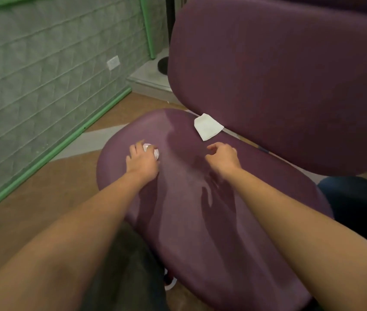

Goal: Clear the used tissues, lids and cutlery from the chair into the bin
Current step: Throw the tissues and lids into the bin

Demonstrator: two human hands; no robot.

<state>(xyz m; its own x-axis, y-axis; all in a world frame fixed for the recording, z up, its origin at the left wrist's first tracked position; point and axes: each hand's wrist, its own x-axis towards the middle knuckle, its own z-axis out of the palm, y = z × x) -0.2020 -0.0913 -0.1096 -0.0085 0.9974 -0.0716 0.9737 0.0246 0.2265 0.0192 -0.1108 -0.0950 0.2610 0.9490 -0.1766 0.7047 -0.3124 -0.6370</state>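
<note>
crumpled tissue (151, 151) mid-seat, flat tissue (207, 126) rear

chair (200, 221): plum purple, plain, slightly glossy seat and backrest
flat tissue (208, 127): white
crumpled tissue (153, 151): white
mattress (43, 75): pale grey-green, quilted diamond pattern, bright green piping
floor (50, 198): tan brown with a grey band

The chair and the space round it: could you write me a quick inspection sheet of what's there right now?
Surface: purple chair seat, backrest behind it.
Job's things: flat white tissue at the seat's back edge; crumpled tissue near the seat's left edge. No lids, cutlery or bin seen.
Clutter: nothing seen.
Hands: left hand grips the crumpled tissue; right hand hovers above the seat, fingers loosely curled, holding nothing.
Cables: nothing seen.
Surroundings: green-edged mattress at left, wooden floor.
</note>
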